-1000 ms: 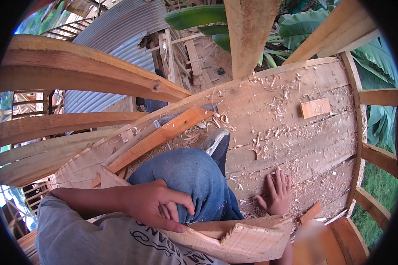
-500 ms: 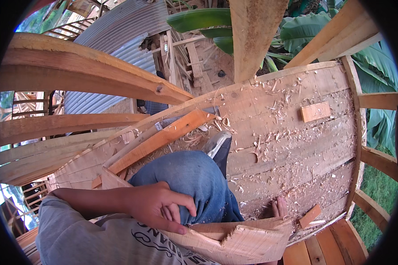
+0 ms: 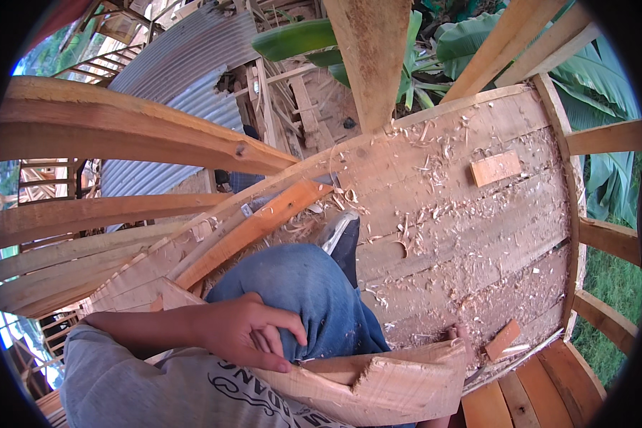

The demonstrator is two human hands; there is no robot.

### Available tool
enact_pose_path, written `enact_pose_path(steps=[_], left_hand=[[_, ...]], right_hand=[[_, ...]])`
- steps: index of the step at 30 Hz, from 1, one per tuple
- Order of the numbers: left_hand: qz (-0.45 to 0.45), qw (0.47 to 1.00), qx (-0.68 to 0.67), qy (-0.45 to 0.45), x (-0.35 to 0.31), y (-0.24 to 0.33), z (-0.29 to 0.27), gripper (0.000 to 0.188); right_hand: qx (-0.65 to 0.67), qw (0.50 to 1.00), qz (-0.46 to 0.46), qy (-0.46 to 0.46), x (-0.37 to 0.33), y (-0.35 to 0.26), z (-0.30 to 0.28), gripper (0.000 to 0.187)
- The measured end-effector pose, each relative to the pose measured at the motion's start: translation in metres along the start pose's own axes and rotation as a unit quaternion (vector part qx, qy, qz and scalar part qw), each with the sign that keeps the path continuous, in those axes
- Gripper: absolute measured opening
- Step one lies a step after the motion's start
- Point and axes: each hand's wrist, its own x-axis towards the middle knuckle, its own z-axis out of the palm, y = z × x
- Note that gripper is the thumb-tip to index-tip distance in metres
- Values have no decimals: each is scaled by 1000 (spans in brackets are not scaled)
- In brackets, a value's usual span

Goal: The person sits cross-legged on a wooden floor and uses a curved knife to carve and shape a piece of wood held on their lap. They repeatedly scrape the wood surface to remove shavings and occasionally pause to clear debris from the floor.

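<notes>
A long, pale curved wooden board (image 3: pixel 414 389) lies across my lap, with a notched step cut into its upper edge. Over its near part bends my left hand (image 3: pixel 260 334), fingers curled down the far side beside my jeans-covered knee and thumb on the near face. Past the board's right end, only fingertips of my right hand (image 3: pixel 458 334) show; the board hides the rest. A reddish wooden piece (image 3: pixel 264 225) leans along the left side, beyond my knee.
Wood shavings litter the plank floor (image 3: pixel 435 250). Two small wood blocks lie there, one far (image 3: pixel 496 168) and one near (image 3: pixel 503 339). Upright timber ribs (image 3: pixel 150 125) rise around the curved rim. Corrugated metal sheets (image 3: pixel 185 57) and broad green leaves (image 3: pixel 471 50) are outside.
The view has shifted slightly, so the floor and ribs sit further left in it. Both hands keep nearly the same place on the board; fewer of the right fingertips show.
</notes>
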Motion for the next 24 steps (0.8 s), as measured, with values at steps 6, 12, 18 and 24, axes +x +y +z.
enact_pose_path(steps=[6,12,18,24], left_hand=[[-101,995,1,2,3,8,-2,37],[-66,998,-13,21,-6,-4,-1,44],[-38,998,10,58,-11,-12,3,66],[-132,986,13,96,-3,6,11,83]], right_hand=[[41,998,38,39,8,-10,-25,22],[9,995,42,86,26,-8,-19,39],[35,975,149,164,43,34,-29,43],[71,996,58,18,16,11,-16,45]])
